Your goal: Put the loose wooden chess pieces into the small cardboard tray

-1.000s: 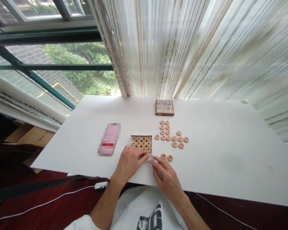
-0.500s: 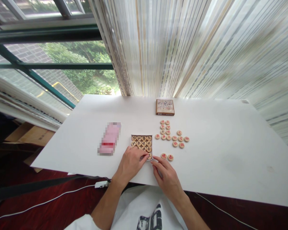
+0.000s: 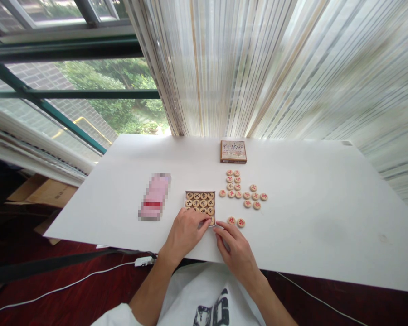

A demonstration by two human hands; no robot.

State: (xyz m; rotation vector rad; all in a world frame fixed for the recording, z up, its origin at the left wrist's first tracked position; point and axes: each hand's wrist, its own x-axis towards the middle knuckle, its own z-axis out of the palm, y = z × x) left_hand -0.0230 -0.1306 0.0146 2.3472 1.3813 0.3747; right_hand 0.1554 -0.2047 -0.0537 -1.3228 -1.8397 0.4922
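A shallow open box (image 3: 215, 199) holds rows of round wooden xiangqi pieces (image 3: 196, 203) with black characters. My left hand (image 3: 187, 228) covers the box's near rows. Its fingers are closed at a black-character xiangqi piece (image 3: 212, 221) in the near right corner, which is partly hidden by the fingertips. My right hand (image 3: 234, 244) is at the box's near right corner, index finger and thumb extended and a little apart, with nothing visible between them. Two red-character pieces (image 3: 240, 222) lie just right of it.
More loose pieces (image 3: 238, 194), mostly red-character, lie beyond on the white table (image 3: 309, 194). A box lid (image 3: 233, 151) with printed characters rests near the far edge. A pixelated pink item (image 3: 155, 197) is at the left. Curtains (image 3: 224, 68) and a window border the table's far side.
My left fingertips cover slightly more of the corner piece than before. Both hands are otherwise nearly still, and the loose pieces have stayed in place.
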